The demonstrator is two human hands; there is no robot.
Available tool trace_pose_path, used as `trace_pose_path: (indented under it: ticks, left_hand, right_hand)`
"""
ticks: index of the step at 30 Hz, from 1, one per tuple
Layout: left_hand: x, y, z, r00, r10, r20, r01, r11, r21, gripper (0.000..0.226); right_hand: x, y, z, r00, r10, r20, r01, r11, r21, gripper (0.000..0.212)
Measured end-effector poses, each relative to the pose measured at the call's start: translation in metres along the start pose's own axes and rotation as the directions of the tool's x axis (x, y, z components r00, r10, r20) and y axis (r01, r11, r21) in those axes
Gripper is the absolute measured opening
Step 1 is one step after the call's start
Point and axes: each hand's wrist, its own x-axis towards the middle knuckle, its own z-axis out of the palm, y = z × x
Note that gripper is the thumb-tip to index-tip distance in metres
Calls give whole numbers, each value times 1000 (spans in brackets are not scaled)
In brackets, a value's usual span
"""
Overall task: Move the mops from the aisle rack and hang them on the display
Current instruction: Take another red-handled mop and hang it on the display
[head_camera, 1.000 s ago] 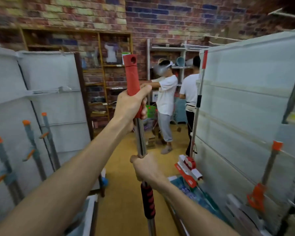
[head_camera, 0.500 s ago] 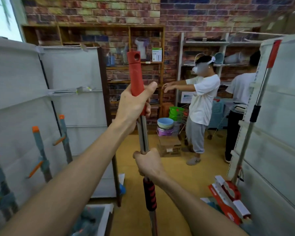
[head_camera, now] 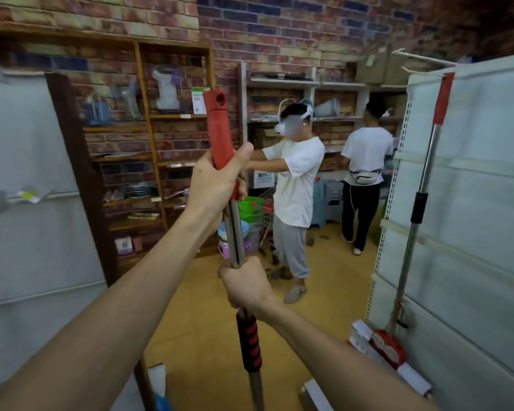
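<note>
I hold a mop [head_camera: 219, 134] upright in front of me; it has a red top grip, a steel pole and a red-and-black sleeve lower down. My left hand [head_camera: 215, 185] is closed around the base of the red grip. My right hand [head_camera: 245, 284] grips the steel pole just above the sleeve. The mop's head is out of view below. A second mop [head_camera: 422, 188] with a red grip leans against the white display rack [head_camera: 472, 179] on the right, its red-and-white head [head_camera: 387, 350] resting on the floor.
A white covered rack [head_camera: 27, 188] fills the left side. Two people in white shirts [head_camera: 297, 179] [head_camera: 365, 155] stand ahead by wooden shelves [head_camera: 149, 149], with stacked buckets [head_camera: 250, 209] and a cart beside them. Yellow floor [head_camera: 333, 280] lies between.
The view has swung left and moved forward down the aisle. The orange-tipped mops on the left rack have left the frame. Both hands keep their grip on the mop.
</note>
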Motion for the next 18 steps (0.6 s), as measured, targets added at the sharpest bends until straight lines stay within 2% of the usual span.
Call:
trace_pose_path:
  ticks: [4,7,13,18]
  left_hand:
    - [56,-36,17,998,-11,66,16,997,-69,25]
    - [95,-64,33,995,-18,100,28,994,-103,30]
    - [167,-121,75,987,-86,138,104,986,-133,34]
    - [233,-150,129,974,-85,210,116,983,-143,34]
  right_hand:
    - [62,1,-5,997,16,-76,-12,998,59,21]
    - [105,5,-16,992,17,-127,-12,999,42,19]
    - [192,20,-48,983,47,-179,-33,996,77,38]
    - [265,19,-93,965,60,-254,-44,997,66,29]
